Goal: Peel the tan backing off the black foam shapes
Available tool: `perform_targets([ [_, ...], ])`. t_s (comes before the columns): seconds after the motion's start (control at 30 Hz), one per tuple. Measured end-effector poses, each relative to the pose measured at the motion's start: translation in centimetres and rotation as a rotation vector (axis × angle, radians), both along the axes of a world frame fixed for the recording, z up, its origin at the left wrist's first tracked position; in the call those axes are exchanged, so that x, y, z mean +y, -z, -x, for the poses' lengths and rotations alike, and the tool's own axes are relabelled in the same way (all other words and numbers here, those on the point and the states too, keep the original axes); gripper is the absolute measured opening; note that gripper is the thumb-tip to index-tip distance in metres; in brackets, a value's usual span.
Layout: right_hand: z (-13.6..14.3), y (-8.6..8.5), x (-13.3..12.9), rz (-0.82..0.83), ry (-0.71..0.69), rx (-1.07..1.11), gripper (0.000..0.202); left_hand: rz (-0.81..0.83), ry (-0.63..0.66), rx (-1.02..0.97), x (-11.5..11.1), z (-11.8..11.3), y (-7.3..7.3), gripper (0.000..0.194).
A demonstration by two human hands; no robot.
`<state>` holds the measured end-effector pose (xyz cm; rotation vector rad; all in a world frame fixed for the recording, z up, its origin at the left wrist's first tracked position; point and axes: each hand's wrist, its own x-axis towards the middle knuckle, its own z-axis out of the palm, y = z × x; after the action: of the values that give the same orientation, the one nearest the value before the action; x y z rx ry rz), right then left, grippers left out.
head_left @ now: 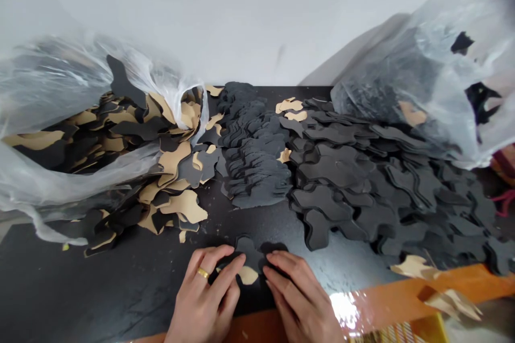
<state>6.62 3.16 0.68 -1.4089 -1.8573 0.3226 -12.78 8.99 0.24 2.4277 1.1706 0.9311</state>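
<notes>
A dark, irregularly shaped cut piece [250,255] lies on the black table near its front edge, with a tan piece [248,275] showing at its lower side. My left hand [211,289], with a gold ring, has its fingers apart, the fingertips at the left side of the dark piece. On the right side, my right hand [298,292] rests its spread fingertips at the piece's edge. Beyond them, a long row of overlapping dark pieces [259,171] runs away toward the wall.
A clear plastic bag [52,83] spills mixed tan and dark pieces [181,206] at left. Stacks of dark pieces [338,171] cover the right side, below another bag [434,64]. Orange tape [386,300] lines the front edge, above a yellow basket [432,329].
</notes>
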Motion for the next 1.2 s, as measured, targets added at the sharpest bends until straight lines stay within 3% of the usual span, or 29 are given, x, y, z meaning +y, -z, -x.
perform_targets([
  [0.33, 0.3, 0.0, 0.7, 0.062, -0.001, -0.093, 0.026, 0.041, 0.003, 0.015, -0.1, 0.4, -0.2, 0.037],
  [0.67, 0.5, -0.2, 1.2, 0.043, -0.006, -0.076, 0.025, 0.020, -0.046, -0.059, -0.5, 0.6, -0.7, 0.027],
  [1.0, -0.4, -1.8, 0.1, 0.052, -0.112, -0.041, 0.028, 0.016, -0.026, -0.118, -3.1, 0.7, -2.7, 0.032],
  [1.2, -0.6, -1.0, -1.3, 0.096, -0.177, -0.022, 0.026, 0.070, 0.013, -0.109, -5.1, 1.3, -2.1, 0.030],
])
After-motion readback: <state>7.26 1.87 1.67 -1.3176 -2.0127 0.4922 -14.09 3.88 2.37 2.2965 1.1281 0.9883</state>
